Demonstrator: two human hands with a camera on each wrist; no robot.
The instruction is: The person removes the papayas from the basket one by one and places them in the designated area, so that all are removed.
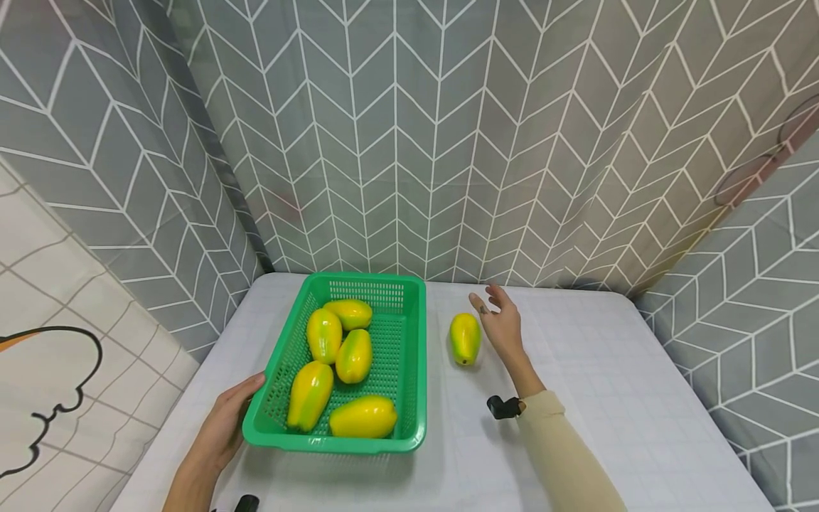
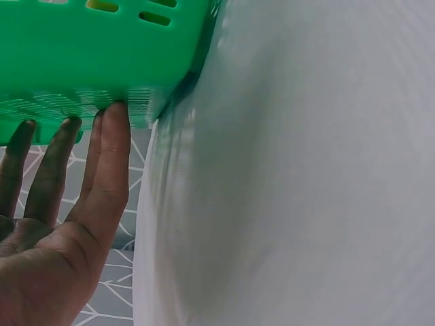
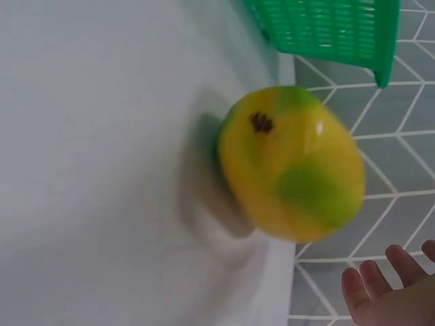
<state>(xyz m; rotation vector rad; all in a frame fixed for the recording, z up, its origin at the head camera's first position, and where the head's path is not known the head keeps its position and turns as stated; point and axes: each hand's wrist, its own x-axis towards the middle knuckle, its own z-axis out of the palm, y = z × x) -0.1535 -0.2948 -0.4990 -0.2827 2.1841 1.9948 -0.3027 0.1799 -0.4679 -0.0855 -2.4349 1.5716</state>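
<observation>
A green plastic basket [image 1: 419,355] with slotted walls stands on the left of the table and holds several yellow-green papayas [image 1: 363,417]. My left hand [image 1: 225,419] touches the basket's left side near its front corner. The left wrist view shows its straight fingers [image 2: 112,156] against the outer wall. One more papaya [image 1: 465,339] lies on the table right of the basket, its dark-spotted end [image 3: 261,122] facing the right wrist camera. Just right of this fruit my right hand [image 1: 502,323] hovers, holding nothing, fingers loosely spread and apart from it.
A white cloth covers the table [image 1: 608,370]. Grey chevron-patterned curtains [image 1: 409,142] hang behind it and on both sides. At the far left is a pale sheet [image 1: 70,355] with grid lines and a drawn cloud shape. A small black device [image 1: 503,407] sits at my right wrist.
</observation>
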